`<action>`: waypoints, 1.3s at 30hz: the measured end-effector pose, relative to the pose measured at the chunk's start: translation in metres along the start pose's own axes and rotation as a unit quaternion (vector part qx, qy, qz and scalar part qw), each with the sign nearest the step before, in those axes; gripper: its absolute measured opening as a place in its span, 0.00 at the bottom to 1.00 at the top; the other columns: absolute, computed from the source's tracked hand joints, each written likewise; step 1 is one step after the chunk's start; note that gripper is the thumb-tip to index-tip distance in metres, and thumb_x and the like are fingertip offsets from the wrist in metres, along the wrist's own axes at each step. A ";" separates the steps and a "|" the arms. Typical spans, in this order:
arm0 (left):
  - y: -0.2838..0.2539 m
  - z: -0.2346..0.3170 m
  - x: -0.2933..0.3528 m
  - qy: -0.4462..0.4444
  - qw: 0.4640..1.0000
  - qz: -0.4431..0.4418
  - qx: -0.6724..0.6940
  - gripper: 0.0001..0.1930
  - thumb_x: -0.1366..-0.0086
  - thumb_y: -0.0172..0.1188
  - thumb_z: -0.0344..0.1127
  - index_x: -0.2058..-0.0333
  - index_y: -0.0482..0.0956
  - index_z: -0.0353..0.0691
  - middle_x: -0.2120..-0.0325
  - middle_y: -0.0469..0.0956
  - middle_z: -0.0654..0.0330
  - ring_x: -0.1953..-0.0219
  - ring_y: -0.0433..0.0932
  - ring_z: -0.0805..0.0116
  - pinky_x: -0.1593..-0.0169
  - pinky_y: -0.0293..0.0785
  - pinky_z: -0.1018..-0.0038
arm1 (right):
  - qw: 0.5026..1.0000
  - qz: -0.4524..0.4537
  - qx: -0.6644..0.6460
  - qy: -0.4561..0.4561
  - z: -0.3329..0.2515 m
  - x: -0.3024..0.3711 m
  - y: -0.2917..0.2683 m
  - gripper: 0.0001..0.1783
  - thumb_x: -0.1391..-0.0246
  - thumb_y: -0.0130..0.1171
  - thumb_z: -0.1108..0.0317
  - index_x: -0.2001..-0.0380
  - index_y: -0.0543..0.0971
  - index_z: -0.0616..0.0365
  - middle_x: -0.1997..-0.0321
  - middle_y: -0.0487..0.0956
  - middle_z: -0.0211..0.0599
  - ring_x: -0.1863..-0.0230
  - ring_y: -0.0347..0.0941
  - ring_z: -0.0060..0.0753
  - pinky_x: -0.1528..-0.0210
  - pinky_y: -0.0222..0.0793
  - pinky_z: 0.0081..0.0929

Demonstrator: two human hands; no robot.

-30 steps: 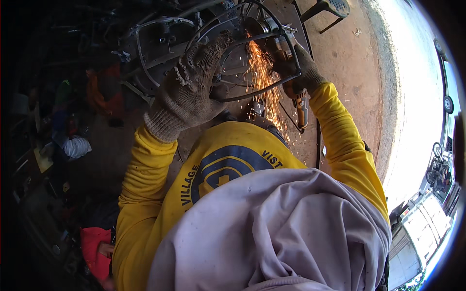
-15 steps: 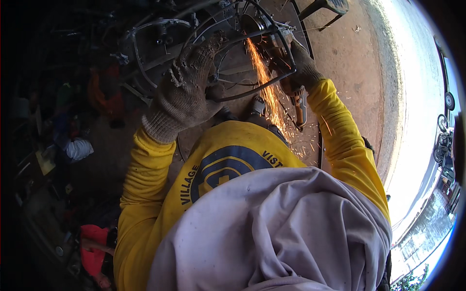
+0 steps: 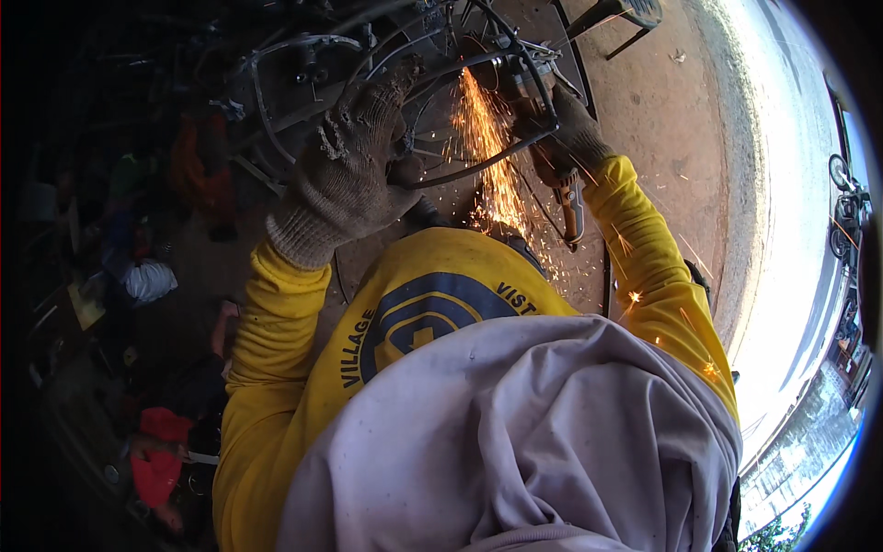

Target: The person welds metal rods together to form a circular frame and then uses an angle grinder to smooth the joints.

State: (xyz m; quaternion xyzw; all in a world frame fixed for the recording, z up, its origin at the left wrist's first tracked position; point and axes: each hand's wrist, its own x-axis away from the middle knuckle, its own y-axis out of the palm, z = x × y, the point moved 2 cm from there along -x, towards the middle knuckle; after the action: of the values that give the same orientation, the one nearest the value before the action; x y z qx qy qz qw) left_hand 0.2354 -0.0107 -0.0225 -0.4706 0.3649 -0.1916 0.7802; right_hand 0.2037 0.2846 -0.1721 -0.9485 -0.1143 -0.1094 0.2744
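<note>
Both my hands wear grey-brown knit work gloves. My left hand (image 3: 354,170), its glove frayed and torn at the fingers, is closed on a dark bent metal rod frame (image 3: 478,170). With my right hand (image 3: 575,129) I grip an angle grinder (image 3: 526,97), whose rear end (image 3: 571,216) hangs down toward me. The grinder's disc is on the far side of the frame, where its contact with the metal is partly hidden. A fan of orange sparks (image 3: 497,175) pours from there toward my lap. Some sparks glow against my right yellow sleeve (image 3: 644,267).
More dark metal rods and frames (image 3: 303,41) lie at the far left. A dark chair (image 3: 635,14) stands at the far right on brown ground. At the lower left is a person in red (image 3: 161,455). Motorcycles (image 3: 848,216) are by the bright road at right.
The spark stream has spread wider and shifted left, with sparks now at my right sleeve. The grinder has tilted slightly. The person in red has shifted at lower left.
</note>
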 end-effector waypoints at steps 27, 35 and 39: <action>0.003 -0.005 0.008 -0.031 0.999 -0.033 -0.020 0.46 0.55 0.73 0.32 0.34 0.63 0.36 0.58 0.74 0.55 0.59 0.77 0.56 0.55 0.79 0.63 | 0.993 0.018 0.092 0.072 -0.001 0.004 0.001 0.43 0.61 0.76 0.50 0.45 0.74 0.62 0.50 0.83 0.54 0.47 0.81 0.53 0.44 0.75 0.44; 0.004 -0.005 0.013 -0.036 0.999 -0.031 -0.026 0.37 0.45 0.70 0.42 0.39 0.68 0.36 0.57 0.78 0.53 0.53 0.80 0.51 0.50 0.80 0.59 | 0.998 -0.013 -0.014 0.068 -0.019 0.002 -0.003 0.41 0.57 0.75 0.49 0.43 0.75 0.59 0.51 0.84 0.50 0.49 0.81 0.52 0.45 0.74 0.42; 0.005 -0.008 0.016 -0.027 0.999 -0.026 -0.027 0.36 0.45 0.70 0.42 0.39 0.69 0.36 0.58 0.78 0.53 0.55 0.80 0.51 0.52 0.81 0.59 | 0.994 -0.003 0.100 0.046 -0.018 0.001 -0.007 0.37 0.55 0.74 0.52 0.43 0.76 0.57 0.50 0.84 0.49 0.49 0.81 0.49 0.44 0.74 0.39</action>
State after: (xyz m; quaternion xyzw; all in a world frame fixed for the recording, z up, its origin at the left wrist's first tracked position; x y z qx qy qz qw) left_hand 0.2404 -0.0232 -0.0357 -0.5054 0.3361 -0.1890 0.7719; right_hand 0.1997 0.2811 -0.1536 -0.9099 -0.1143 -0.1420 0.3726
